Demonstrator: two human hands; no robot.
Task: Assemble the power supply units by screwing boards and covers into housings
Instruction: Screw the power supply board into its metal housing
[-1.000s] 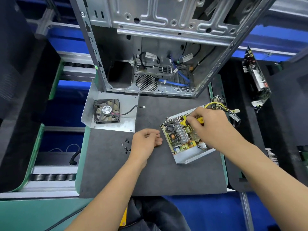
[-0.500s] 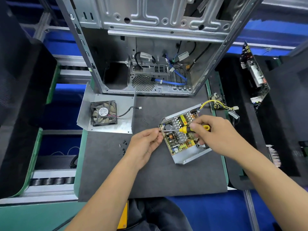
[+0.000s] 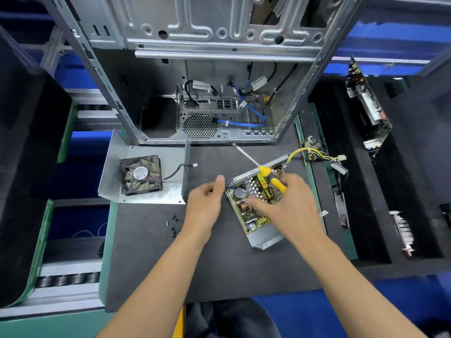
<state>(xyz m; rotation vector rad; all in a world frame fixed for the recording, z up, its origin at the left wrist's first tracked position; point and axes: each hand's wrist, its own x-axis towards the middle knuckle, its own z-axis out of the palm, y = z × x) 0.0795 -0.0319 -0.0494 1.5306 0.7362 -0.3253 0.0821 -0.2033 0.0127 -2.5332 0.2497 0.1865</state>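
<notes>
Two hands work over one housing (image 3: 267, 241) at mid-worktop (image 3: 151, 259), holding one board (image 3: 251, 203). Right hand (image 3: 288, 203) grips a yellow screwdriver (image 3: 264, 172), shaft running toward 11 o'clock, tip lifted away from the board. Left hand (image 3: 207, 201) sits just beside the housing at its 9 o'clock, fingers curled; whether they pinch a screw cannot be told. About six loose screws (image 3: 173, 225) lie at 7 o'clock from it, nearer the left hand. One fan (image 3: 141, 175) rests on one cover (image 3: 109, 167) at 10 o'clock.

Bright, even overhead light glares off the metal case (image 3: 219, 32); right hand (image 3: 288, 206) motion-blurred (fingers smeared); wide-angle bending at edges, dark corners
</notes>
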